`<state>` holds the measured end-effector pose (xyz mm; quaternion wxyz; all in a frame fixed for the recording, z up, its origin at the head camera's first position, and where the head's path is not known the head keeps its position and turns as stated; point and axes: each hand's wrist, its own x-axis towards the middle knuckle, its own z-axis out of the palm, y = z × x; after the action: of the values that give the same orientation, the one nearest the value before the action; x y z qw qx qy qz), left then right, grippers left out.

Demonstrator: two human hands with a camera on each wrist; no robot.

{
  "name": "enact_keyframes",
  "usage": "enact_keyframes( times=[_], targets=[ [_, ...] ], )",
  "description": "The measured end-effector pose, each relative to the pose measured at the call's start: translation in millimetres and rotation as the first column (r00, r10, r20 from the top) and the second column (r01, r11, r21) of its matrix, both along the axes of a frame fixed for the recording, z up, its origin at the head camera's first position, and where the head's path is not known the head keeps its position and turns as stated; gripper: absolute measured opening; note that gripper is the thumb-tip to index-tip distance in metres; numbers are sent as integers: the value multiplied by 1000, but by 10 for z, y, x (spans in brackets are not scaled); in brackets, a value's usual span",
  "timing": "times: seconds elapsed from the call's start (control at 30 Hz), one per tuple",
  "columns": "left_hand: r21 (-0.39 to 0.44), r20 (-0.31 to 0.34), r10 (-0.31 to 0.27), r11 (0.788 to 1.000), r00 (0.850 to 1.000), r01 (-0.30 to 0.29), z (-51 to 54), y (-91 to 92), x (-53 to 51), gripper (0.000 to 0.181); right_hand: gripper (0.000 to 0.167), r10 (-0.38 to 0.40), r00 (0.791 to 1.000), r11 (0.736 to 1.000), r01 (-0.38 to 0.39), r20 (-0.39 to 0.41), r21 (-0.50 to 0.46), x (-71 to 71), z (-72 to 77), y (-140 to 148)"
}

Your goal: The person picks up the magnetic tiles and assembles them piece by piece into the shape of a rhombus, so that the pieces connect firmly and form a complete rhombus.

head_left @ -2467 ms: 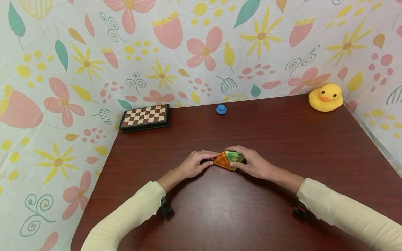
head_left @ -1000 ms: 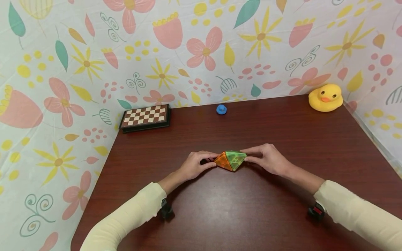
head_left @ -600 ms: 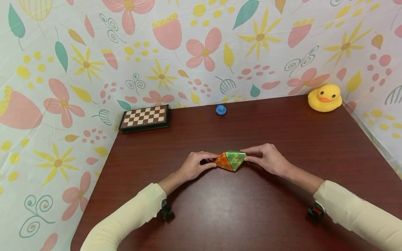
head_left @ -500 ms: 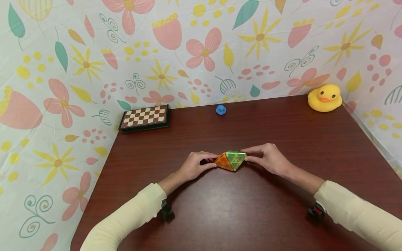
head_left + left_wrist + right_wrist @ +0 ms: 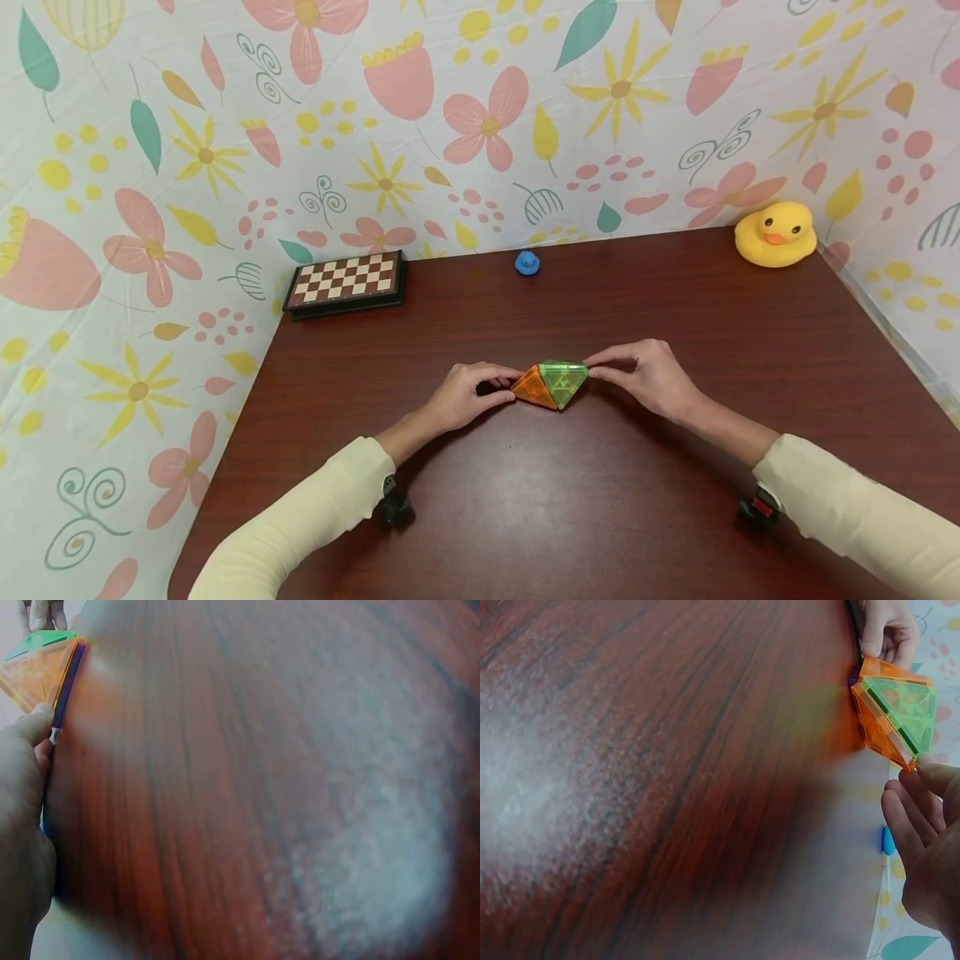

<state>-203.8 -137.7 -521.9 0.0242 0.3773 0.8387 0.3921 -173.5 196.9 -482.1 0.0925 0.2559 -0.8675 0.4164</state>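
Translucent triangular magnetic tiles are joined edge to edge into a pointed, solid-looking shape near the middle of the table. Its left side shows an orange tile [image 5: 533, 388], its right side a green tile [image 5: 564, 382]. A purple edge [image 5: 69, 686] shows low on the shape in the left wrist view. My left hand [image 5: 459, 397] pinches the orange left corner between thumb and fingers. At the opposite corner, my right hand [image 5: 657, 381] pinches the tip of the green side with thumb and index finger. The shape's underside is hidden.
A checkered board game box [image 5: 347, 282] lies at the back left of the brown table [image 5: 480, 508]. A small blue duck [image 5: 527, 263] sits at the back middle, a large yellow duck [image 5: 776, 235] at the back right. Flowered cloth [image 5: 480, 100] rises behind the table.
My right hand has shifted from across the green side out to its right tip, then drawn slightly farther right and up. My left hand and the joined tiles have hardly moved.
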Motion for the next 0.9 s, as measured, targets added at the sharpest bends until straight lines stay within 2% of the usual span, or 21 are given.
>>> enact_keyframes(
  times=[0.27, 0.6, 0.9],
  targets=[
    [21, 1, 18, 1000, 1000, -18, 7, 30, 5, 32, 20, -18, 999, 1000, 17, -38, -17, -14, -5, 5],
    [38, -22, 37, 999, 999, -36, -27, 59, -1, 28, 21, -19, 999, 999, 17, -41, -47, -37, -14, 13],
    [41, 5, 36, 999, 999, -36, -2, 41, 13, 30, 23, -19, 999, 1000, 18, -51, -24, -22, -4, 10]
  ],
)
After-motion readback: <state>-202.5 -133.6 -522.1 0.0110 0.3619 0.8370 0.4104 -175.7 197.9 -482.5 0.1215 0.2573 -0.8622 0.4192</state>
